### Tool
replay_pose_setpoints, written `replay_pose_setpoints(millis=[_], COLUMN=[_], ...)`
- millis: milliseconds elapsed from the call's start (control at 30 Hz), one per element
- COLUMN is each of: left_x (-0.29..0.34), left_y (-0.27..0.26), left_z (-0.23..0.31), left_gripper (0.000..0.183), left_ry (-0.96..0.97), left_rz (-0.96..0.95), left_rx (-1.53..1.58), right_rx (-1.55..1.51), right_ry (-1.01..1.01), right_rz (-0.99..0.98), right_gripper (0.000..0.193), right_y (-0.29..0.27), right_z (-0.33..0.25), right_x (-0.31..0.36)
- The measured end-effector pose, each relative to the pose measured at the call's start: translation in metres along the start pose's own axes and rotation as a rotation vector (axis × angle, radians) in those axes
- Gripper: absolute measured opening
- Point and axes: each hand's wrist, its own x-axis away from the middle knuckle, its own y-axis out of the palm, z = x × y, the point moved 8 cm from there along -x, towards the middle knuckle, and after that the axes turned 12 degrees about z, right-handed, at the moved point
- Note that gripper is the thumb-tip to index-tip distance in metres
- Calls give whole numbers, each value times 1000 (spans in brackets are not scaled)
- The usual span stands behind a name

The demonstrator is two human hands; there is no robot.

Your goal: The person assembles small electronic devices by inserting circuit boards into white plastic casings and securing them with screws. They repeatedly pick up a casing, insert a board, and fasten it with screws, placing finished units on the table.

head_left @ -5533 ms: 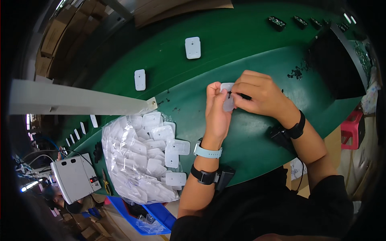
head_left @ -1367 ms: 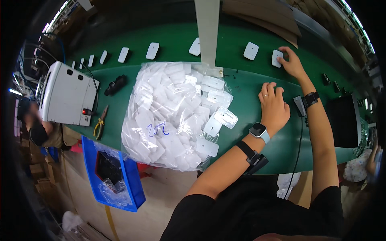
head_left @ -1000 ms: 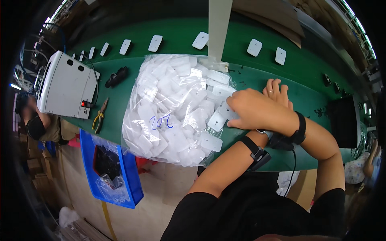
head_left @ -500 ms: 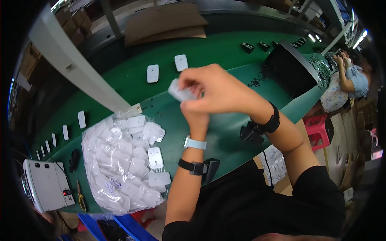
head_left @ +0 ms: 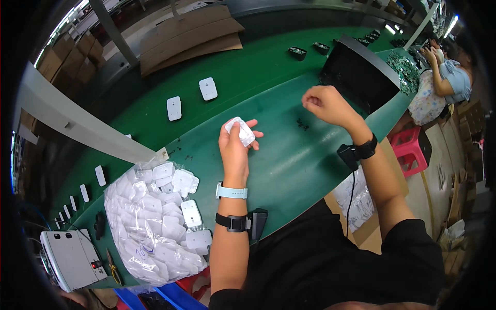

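My left hand grips a white rounded plastic cover, its thumb across the face and its fingers behind. Off to the right, my right hand hovers over the green bench with its fingers curled together; whatever they hold, if anything, is too small to make out. Small black pieces lie scattered on the bench just below and left of that hand. A clear plastic bag full of similar white covers sits left of my left forearm, and a few loose covers lie at its right side.
Several white covers, including one cover, lie spaced along the darker green belt. A black bin stands at the right, near green parts. A grey box and pliers are at the left. A co-worker sits far right.
My hands have come apart: the right one has moved right toward the small black pieces, while the left one keeps the white cover. The view has shifted a little.
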Motion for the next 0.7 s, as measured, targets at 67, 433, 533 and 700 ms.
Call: replay_pose_setpoints(millis=[67, 433, 533, 700], left_x=[4, 2, 2, 3], left_y=[9, 2, 3, 3], left_z=[0, 0, -1, -3], left_gripper=[27, 21, 20, 19], left_ry=[-12, -22, -29, -39], left_rz=[-25, -11, -7, 4], left_rx=[-27, -19, -21, -31], right_rx=[-97, -102, -87, -81], right_ry=[39, -195, -210, -85], right_rz=[-86, -210, -274, -317], right_gripper=[12, 13, 14, 15], right_y=[0, 31, 32, 31], right_z=[17, 4, 0, 9], right_x=[15, 15, 13, 20])
